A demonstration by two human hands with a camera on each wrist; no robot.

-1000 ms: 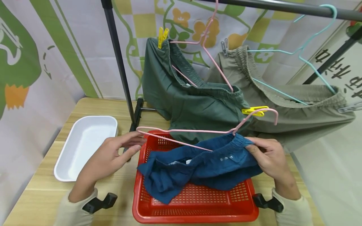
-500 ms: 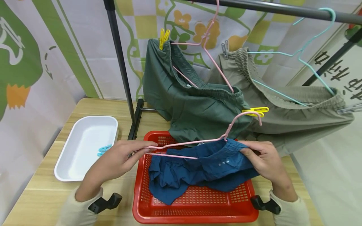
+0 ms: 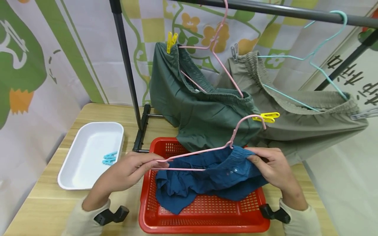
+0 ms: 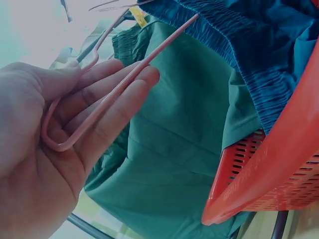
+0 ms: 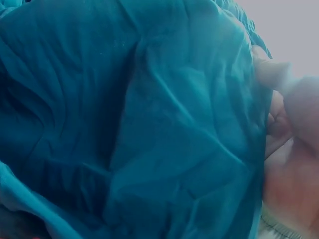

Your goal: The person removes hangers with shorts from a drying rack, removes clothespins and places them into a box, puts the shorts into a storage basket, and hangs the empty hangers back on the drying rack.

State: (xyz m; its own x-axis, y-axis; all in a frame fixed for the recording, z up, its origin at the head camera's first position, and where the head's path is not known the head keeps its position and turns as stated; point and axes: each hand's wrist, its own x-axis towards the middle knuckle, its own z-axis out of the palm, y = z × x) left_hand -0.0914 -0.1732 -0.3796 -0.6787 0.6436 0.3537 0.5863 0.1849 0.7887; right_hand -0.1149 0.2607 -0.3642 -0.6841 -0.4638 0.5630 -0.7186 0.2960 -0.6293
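My left hand (image 3: 130, 170) pinches the left end of a pink wire hanger (image 3: 200, 151). In the left wrist view its thumb lies on one wire of the hanger (image 4: 170, 40) and the other wire crosses the fingers. Blue shorts (image 3: 203, 180) with an elastic waistband lie low over a red basket (image 3: 203, 228). The hanger's right part is inside their waistband, hidden by cloth, and its hook rises above. My right hand (image 3: 271, 167) grips the waistband at its right end, thumb in front. The right wrist view is mostly filled by the shorts (image 5: 184, 124).
Green shorts (image 3: 203, 118) with yellow clothespins (image 3: 266, 117) hang from a black rack (image 3: 274, 10) behind the basket. Beside them hang grey-beige shorts (image 3: 295, 127) on a mint hanger (image 3: 301, 58). Light-blue clothespins (image 3: 109, 158) lie in a white tray (image 3: 72, 164) at left.
My left hand has moved right and closed on the hanger's left end, which has come down. The hook has shifted left. The right hand keeps its grip, slightly further left.
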